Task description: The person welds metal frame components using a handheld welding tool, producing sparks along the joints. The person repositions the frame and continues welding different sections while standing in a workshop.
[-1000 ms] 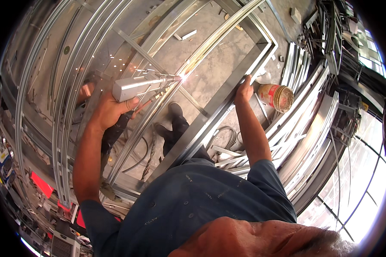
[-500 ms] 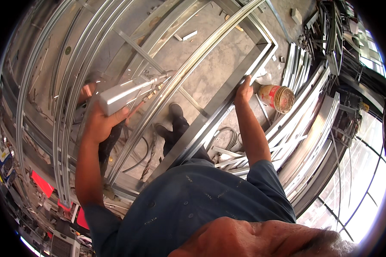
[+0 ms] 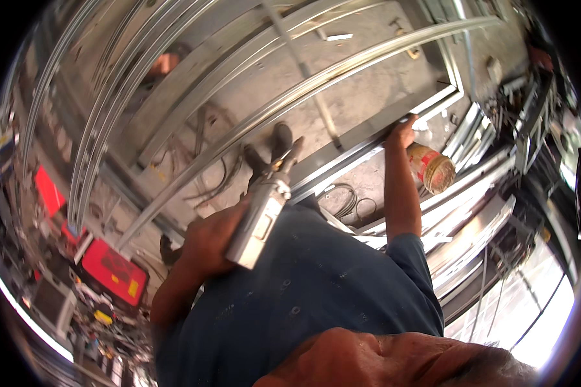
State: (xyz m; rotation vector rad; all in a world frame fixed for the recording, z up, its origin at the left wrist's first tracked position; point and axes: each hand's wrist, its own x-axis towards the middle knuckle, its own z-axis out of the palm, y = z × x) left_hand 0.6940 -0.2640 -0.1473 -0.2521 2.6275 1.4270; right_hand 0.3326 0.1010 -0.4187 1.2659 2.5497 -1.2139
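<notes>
The floor (image 3: 387, 80) shows beneath the metal frame (image 3: 371, 129). In front of the dark shirt (image 3: 348, 264) slants the grey tool (image 3: 261, 222). A red-banded bucket (image 3: 431, 169) is near the frame. The left hand (image 3: 214, 242) wraps around the tool; the right hand (image 3: 402, 134) touches the frame, but how closed it is, I cannot tell.

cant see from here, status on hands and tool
Left hand holding silver handheld tool, no sparks showing. Right hand on metal frame. Bucket beside right forearm.
</notes>
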